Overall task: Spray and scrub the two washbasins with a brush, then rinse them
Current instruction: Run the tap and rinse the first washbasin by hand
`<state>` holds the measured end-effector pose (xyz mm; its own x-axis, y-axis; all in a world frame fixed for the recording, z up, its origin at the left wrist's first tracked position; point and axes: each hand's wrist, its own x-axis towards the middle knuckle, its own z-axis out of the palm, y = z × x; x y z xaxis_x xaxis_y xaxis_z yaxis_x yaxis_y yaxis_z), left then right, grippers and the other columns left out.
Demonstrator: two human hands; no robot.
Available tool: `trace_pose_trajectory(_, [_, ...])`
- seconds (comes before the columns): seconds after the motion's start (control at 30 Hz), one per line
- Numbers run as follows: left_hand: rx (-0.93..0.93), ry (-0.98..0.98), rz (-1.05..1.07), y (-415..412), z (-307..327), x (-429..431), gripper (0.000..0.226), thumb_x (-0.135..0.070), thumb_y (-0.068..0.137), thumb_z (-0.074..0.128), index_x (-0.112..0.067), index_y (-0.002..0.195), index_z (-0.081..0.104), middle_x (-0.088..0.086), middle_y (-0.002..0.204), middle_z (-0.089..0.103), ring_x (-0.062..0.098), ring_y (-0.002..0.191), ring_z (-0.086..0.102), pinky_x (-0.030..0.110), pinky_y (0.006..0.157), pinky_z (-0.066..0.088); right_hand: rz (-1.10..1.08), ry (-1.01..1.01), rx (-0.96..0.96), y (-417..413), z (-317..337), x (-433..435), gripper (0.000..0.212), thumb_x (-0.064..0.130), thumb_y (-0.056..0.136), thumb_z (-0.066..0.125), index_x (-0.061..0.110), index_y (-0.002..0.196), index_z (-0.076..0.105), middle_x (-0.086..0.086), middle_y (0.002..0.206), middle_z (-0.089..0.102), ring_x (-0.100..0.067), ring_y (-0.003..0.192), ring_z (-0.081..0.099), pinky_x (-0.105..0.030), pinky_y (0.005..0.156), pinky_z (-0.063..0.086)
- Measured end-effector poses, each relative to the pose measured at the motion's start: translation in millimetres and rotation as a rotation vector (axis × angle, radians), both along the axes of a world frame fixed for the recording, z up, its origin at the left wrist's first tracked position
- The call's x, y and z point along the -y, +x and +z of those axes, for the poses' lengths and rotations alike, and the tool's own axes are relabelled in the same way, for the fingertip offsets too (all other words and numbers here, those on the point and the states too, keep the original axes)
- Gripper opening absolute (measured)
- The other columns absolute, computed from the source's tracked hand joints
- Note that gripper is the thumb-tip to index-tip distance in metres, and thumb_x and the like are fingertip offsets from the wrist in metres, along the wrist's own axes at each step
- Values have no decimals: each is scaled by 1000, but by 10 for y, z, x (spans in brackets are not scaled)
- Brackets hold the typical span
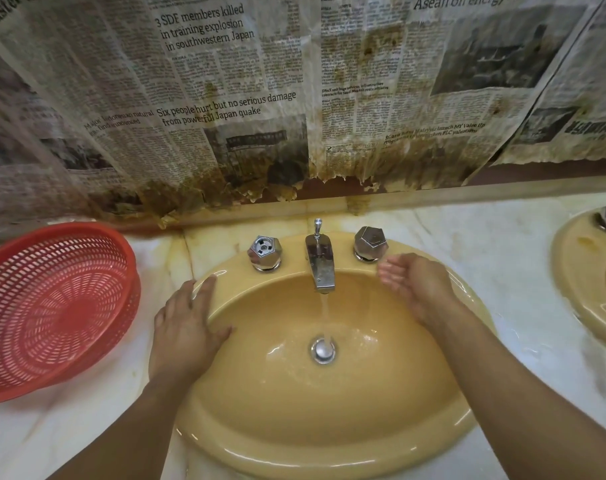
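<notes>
your left hand lies flat on the left rim of the yellow basin, its fingers straight and close together. your right hand is at the right rim, just below the right knob, its fingers loosely cupped and holding nothing. water runs from the tap onto the drain. a red basket sits on the tabletop to the left. the second basin peeks in at the right edge.
</notes>
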<state>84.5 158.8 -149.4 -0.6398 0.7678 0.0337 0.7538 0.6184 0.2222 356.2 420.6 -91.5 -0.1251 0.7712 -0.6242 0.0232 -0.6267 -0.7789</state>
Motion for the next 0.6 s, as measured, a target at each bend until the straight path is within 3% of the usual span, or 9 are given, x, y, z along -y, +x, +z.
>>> trace_pose_trajectory(0.2, [-10, -3, 1, 21, 23, -7, 98, -55, 80, 80, -32, 160, 28, 10, 159, 35, 32, 145, 33, 51, 115, 32, 140, -363, -209, -302, -149, 689, 36, 21, 108, 43, -8, 121, 61, -26, 110, 71, -35, 100, 69, -41, 79, 60])
trace_pose_trajectory(0.27, [-3, -4, 5, 23, 22, -5, 98, -54, 80, 80, -32, 159, 28, 9, 158, 35, 32, 144, 34, 52, 115, 32, 161, -489, -306, -394, -139, 848, 40, 23, 108, 44, -11, 117, 63, -25, 103, 73, -35, 99, 69, -43, 80, 62])
trace_pose_trajectory(0.33, [7, -6, 8, 17, 20, 5, 98, -53, 79, 80, -33, 159, 27, 8, 158, 35, 32, 143, 34, 52, 115, 32, 127, -545, -370, -421, -105, 910, 38, 22, 107, 45, -11, 114, 65, -22, 90, 75, -33, 92, 69, -39, 70, 64])
trace_pose_trajectory(0.4, [9, -9, 10, 15, 14, 10, 98, -53, 79, 81, -33, 159, 28, 8, 157, 35, 32, 143, 34, 51, 115, 32, 80, -519, -372, -382, -62, 847, 33, 20, 106, 47, -8, 111, 65, -20, 85, 74, -32, 86, 68, -35, 58, 63])
trace_pose_trajectory(0.47, [2, -6, 8, 10, 11, 6, 99, -53, 79, 81, -32, 159, 28, 8, 156, 36, 32, 142, 35, 51, 114, 33, 47, -406, -360, -288, 34, 673, 30, 17, 106, 46, -6, 107, 65, -21, 88, 72, -30, 84, 69, -32, 56, 61])
trace_pose_trajectory(0.6, [-4, -15, 5, 9, 4, 1, 98, -55, 80, 79, -32, 160, 27, 9, 158, 34, 32, 144, 33, 51, 115, 31, 113, -35, -386, -152, 404, 185, 24, 4, 104, 45, -8, 120, 59, -22, 116, 69, -32, 110, 69, -41, 93, 59])
